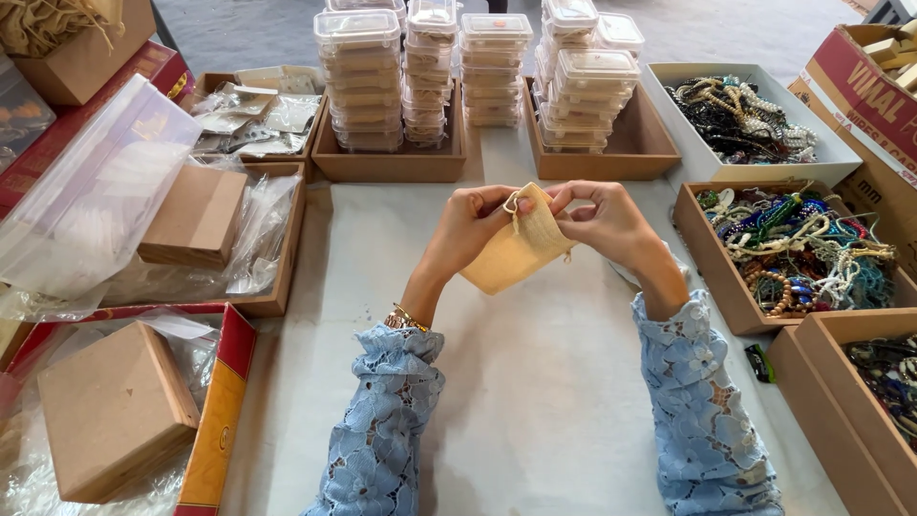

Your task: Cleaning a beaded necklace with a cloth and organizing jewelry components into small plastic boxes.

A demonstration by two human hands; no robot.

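I see both hands raised over the middle of the white table, holding a small tan cloth pouch between them. My left hand pinches the pouch's top edge from the left, fingers curled over the cloth, thumb near the little drawstring knot at the mouth. My right hand pinches the same top edge from the right, fingertips bent inward and nearly meeting the left hand's. The pouch hangs tilted below and between the two hands, its lower corner pointing down to the left, clear of the table. A gold bracelet sits on the left wrist, and both forearms wear blue lace sleeves. Far of the hands stand stacks of clear lidded tubs in shallow brown trays. To the right are open boxes of mixed bead necklaces, with another white box of beads farther off. To the left lie brown cardboard boxes among clear plastic bags, and one more brown box sits near left.
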